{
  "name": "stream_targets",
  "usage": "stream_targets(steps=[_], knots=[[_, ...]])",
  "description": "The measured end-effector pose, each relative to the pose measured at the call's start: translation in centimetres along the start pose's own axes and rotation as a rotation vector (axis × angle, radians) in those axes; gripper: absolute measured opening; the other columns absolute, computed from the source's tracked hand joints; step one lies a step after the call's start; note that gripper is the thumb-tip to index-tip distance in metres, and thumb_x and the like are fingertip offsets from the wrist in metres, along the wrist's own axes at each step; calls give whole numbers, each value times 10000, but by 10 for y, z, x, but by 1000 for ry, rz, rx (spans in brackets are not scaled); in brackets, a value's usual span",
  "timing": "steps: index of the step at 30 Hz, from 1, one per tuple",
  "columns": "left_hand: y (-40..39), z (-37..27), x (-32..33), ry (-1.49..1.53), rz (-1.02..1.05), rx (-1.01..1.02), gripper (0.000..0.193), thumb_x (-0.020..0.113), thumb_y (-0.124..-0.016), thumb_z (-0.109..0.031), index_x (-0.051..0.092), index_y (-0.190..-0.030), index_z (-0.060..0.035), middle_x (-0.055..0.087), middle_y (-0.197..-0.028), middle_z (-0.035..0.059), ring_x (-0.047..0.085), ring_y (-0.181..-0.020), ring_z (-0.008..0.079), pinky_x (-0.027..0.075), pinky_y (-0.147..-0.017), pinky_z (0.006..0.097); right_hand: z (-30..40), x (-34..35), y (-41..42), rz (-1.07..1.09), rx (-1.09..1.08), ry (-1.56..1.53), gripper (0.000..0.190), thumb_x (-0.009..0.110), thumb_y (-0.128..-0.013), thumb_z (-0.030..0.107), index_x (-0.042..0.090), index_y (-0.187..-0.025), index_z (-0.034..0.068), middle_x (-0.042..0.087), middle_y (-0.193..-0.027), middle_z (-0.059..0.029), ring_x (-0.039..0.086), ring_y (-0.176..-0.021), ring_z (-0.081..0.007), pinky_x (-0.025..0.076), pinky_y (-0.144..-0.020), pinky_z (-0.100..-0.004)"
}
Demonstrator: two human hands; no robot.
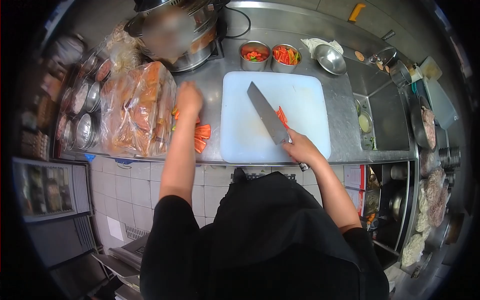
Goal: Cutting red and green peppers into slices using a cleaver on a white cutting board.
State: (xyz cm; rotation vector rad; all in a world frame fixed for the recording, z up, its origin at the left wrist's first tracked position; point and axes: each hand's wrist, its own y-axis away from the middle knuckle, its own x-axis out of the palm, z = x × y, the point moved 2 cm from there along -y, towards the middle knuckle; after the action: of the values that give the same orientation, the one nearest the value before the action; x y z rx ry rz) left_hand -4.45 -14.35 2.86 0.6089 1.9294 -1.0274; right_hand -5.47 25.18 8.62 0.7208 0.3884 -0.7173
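A large kitchen knife (268, 114) is held by its handle in my right hand (302, 147), its broad blade slanting up and left over the white cutting board (240, 112). Cut strips of red pepper (282, 115) lie beside the blade, partly covered by it. Left of the board my left hand (189, 99) is over the steel counter, its fingers curled downward; whether they hold anything is hidden. Close to that hand and forearm lie flat pieces of red pepper (202, 132), some behind the arm.
Two steel containers of cut peppers (254, 56) (286, 59) stand behind the board. An empty steel bowl (330, 60) rests on a white cloth. Plastic-wrapped orange-brown food (138, 108) and a large steel pot (191, 56) occupy the left. At right is a sink (390, 127).
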Motion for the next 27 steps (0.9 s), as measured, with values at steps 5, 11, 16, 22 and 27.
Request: stream_targets(steps=[5,11,16,22,27], knots=[[-27,52,7,-100,350,-43,276,658,-877,-251,704,-1059,-49,696,-1056,185,655,-1002,379,521,-893,467,-15,-9,-6,-23,50,-41,327,556,-904,176,550,-1173,-10,640,-698,-141,616,-504,-223,504,-536,-383],[-30,2,-24,352,202,-58,237,693,-865,-224,659,-1005,-36,702,-941,162,688,-823,309,545,-739,409,-34,-15,-10,-84,86,-129,294,546,-920,175,556,-1151,-6,625,-692,-120,597,-497,-208,497,-526,-370],[25,-59,5,1135,580,-321,253,595,-910,-79,609,-1161,-53,660,-753,50,657,-632,127,528,-549,274,-18,-11,-1,-119,95,-60,310,536,-934,192,539,-1164,-17,639,-693,-140,627,-515,-215,518,-542,-372],[76,-114,2,427,649,70,224,622,-859,-140,682,-1055,-52,710,-901,132,695,-833,299,554,-752,409,-8,-7,2,-93,106,78,324,537,-914,177,527,-1164,-29,690,-883,-273,697,-675,-369,553,-693,-467],[76,-129,-3,422,473,494,252,648,-836,-149,709,-1074,-93,645,-1109,104,605,-1073,306,495,-939,404,-9,-3,-2,-128,53,215,366,552,-896,187,532,-1193,-26,686,-965,-295,663,-920,-457,512,-859,-525]])
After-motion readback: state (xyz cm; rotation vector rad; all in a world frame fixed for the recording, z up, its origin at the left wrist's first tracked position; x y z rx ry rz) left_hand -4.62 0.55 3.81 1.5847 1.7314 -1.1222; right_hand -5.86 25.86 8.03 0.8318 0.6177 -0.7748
